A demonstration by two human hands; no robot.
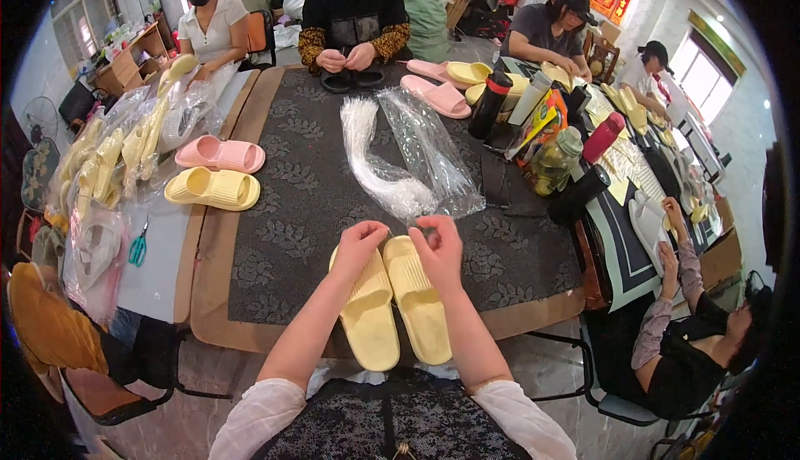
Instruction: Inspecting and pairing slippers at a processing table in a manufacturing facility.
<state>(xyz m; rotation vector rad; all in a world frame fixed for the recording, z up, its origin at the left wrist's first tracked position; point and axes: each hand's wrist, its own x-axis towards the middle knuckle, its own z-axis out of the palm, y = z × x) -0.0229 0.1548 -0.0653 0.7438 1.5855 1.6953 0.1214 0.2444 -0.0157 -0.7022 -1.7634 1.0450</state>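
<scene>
Two pale yellow slide sandals, the left one [368, 327] and the right one [423, 318], lie side by side at the table's near edge, heels toward me. My left hand [361, 247] is over the ribbed strap of the left sandal, fingers pinched together. Over the right sandal's strap, my right hand [439, 252] is closed in a pinch too. Whatever thin thing the fingertips may hold is too small to make out. Just beyond my hands lie a bundle of thin white plastic ties [375, 168] and a clear plastic bag [433, 156].
At left are a pink sandal [221, 154], a yellow sandal [218, 188], teal scissors [138, 247] and bagged sandals [108, 160]. Bottles, including a black thermos [490, 103], and a jar [560, 160] stand at right. Several people work around the tables; one opposite handles black sandals [350, 79].
</scene>
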